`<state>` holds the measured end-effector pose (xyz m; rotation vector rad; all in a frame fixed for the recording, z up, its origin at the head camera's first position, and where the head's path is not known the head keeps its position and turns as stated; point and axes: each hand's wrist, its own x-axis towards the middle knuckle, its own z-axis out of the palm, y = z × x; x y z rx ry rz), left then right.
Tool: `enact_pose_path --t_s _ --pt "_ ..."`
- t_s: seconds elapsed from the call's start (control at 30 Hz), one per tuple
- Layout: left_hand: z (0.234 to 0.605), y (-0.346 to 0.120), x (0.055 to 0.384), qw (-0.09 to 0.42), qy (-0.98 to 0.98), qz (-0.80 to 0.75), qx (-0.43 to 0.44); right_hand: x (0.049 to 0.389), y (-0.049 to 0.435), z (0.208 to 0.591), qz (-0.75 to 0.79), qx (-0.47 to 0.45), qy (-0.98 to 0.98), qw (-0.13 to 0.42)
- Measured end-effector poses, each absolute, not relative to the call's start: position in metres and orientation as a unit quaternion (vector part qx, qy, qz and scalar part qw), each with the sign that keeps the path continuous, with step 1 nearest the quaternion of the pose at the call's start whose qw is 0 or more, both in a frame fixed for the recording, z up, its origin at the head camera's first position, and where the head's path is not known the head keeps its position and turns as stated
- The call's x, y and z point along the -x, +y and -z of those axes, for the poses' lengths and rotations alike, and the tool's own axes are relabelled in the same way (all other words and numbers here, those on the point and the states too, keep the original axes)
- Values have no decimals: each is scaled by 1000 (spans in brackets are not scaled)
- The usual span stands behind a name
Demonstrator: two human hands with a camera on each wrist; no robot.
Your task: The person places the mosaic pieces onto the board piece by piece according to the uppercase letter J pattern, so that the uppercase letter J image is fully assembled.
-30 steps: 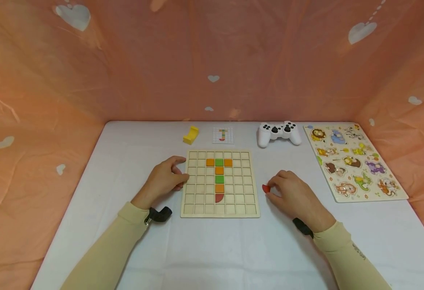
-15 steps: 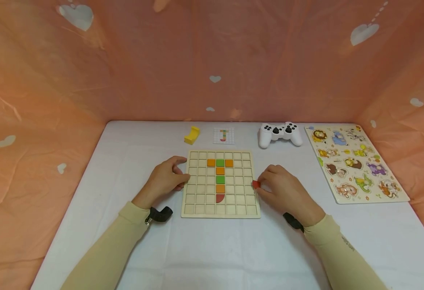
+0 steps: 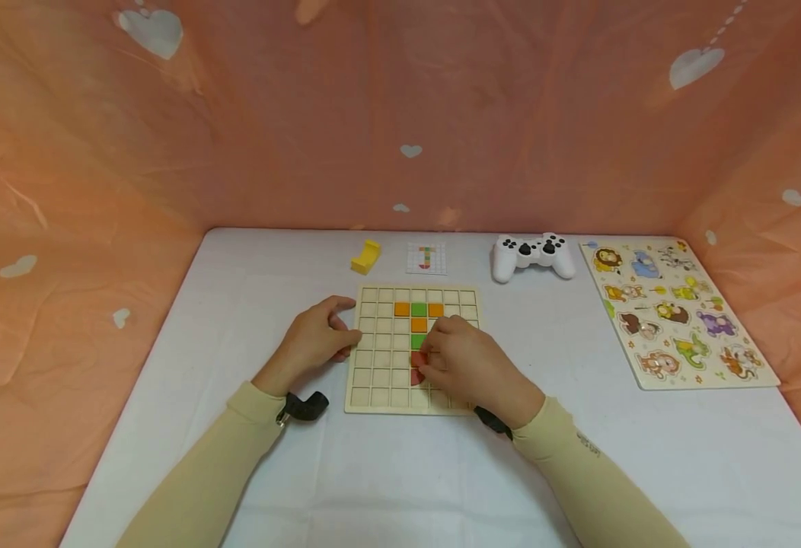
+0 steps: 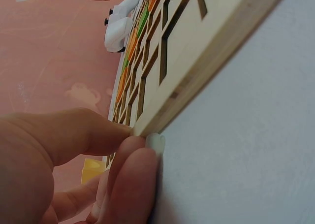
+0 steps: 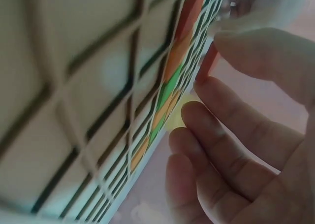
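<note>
A wooden grid board (image 3: pixel 371 397) lies on the table. Orange and green square tiles (image 3: pixel 419 310) form a T on it, with a red quarter-round tile (image 3: pixel 416 378) at the stem's bottom. My left hand (image 3: pixel 304 342) holds the board's left edge, thumb and fingertips at the rim in the left wrist view. Over the lower middle of the board, my right hand (image 3: pixel 476 367) pinches a second red quarter-round tile (image 5: pixel 207 64) between thumb and index finger. That tile hangs over the stem beside the placed red one; the hand covers cells to its right.
Behind the board lie a yellow arch-shaped block (image 3: pixel 366 257) and a small pattern card (image 3: pixel 426 259). A white game controller (image 3: pixel 533 257) sits farther right. An animal peg puzzle (image 3: pixel 678 316) occupies the table's right side. An orange curtain (image 3: pixel 400 114) encloses the back and sides.
My right hand has carried the red quarter-round tile leftward from the table beside the board to above the stem's lower end. My left hand stays at the board's left edge.
</note>
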<state>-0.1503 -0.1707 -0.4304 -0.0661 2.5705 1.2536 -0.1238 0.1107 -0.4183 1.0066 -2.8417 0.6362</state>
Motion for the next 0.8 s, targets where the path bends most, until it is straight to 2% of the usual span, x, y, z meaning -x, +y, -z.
enact_pose_path --t_s 0.8 --pt "431 -171 150 143 892 -429 22 114 88 430 -207 -365 -907 39"
